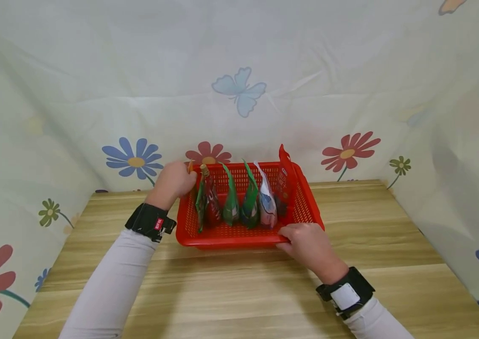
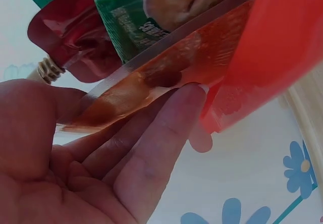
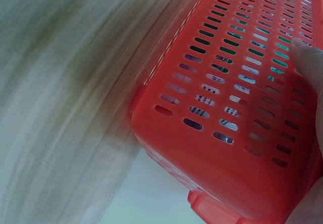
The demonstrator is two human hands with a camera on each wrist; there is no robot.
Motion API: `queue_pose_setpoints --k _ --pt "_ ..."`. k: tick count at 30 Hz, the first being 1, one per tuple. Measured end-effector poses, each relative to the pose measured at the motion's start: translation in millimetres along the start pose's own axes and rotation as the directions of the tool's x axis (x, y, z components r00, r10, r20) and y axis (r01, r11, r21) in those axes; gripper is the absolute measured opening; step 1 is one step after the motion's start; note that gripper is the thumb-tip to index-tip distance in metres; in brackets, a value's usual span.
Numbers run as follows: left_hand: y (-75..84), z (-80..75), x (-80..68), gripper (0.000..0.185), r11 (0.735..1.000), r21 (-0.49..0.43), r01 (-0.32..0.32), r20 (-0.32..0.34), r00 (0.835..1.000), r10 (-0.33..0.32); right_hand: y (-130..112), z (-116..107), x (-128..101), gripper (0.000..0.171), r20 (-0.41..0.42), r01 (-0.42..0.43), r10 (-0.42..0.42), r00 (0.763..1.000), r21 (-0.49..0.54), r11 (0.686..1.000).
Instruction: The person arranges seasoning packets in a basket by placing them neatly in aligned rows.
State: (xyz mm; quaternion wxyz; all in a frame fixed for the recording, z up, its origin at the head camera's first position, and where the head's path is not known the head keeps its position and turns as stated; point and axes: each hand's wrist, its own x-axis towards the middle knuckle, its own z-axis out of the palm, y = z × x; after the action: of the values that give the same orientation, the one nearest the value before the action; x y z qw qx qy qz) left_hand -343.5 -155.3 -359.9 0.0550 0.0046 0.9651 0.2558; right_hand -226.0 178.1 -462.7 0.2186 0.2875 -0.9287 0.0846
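Note:
A red plastic basket [image 1: 231, 241] with slotted walls stands on the table, holding several packets upright in a row. At its left end my left hand [image 1: 174, 181] pinches a clear-edged orange packet [image 2: 151, 85] between thumb and fingers. Beside that packet are a green packet [image 2: 132, 24] and a dark red spouted pouch [image 2: 81, 37]. Farther right stand two green pouches [image 1: 231, 205], a white and pink pouch [image 1: 268, 209] and a tall red pouch [image 1: 286, 183]. My right hand [image 1: 309, 245] grips the basket's front rim near the right corner, its fingers against the slotted wall.
The wood-grain table [image 1: 231, 292] extends around the basket on both sides and in front. Close behind the basket hangs a pale cloth [image 1: 171, 113] printed with flowers and a butterfly; similar cloth stands at left and right.

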Motion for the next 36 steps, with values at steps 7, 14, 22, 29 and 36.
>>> queue_pose_setpoints --k 7,14,22,29,36 --pt "2.8 0.0 -8.6 0.02 1.0 -0.022 0.022 0.008 1.0 -0.021 0 0 0 0.032 0.003 -0.006 0.006 1.0 0.005 1.0" --pt "2.2 6.8 -13.6 0.016 1.0 0.017 -0.002 -0.004 1.0 0.002 -1 0 0 0.031 0.0 -0.003 0.003 1.0 0.005 1.0" --pt "-0.7 19.4 -15.6 0.018 0.998 0.045 -0.041 -0.003 0.999 0.041 -2 -1 0 0.03 -0.008 0.003 -0.003 1.0 -0.005 1.0" --pt "-1.7 23.0 -20.0 0.021 0.998 0.059 -0.024 0.027 0.999 0.023 -2 -2 -1 0.031 -0.01 0.001 -0.001 1.0 -0.01 1.0" --pt "-0.1 22.8 -25.2 0.016 0.995 0.087 -0.04 0.046 0.998 0.036 0 0 -1 0.031 -0.016 0.005 -0.005 1.0 -0.01 1.0"
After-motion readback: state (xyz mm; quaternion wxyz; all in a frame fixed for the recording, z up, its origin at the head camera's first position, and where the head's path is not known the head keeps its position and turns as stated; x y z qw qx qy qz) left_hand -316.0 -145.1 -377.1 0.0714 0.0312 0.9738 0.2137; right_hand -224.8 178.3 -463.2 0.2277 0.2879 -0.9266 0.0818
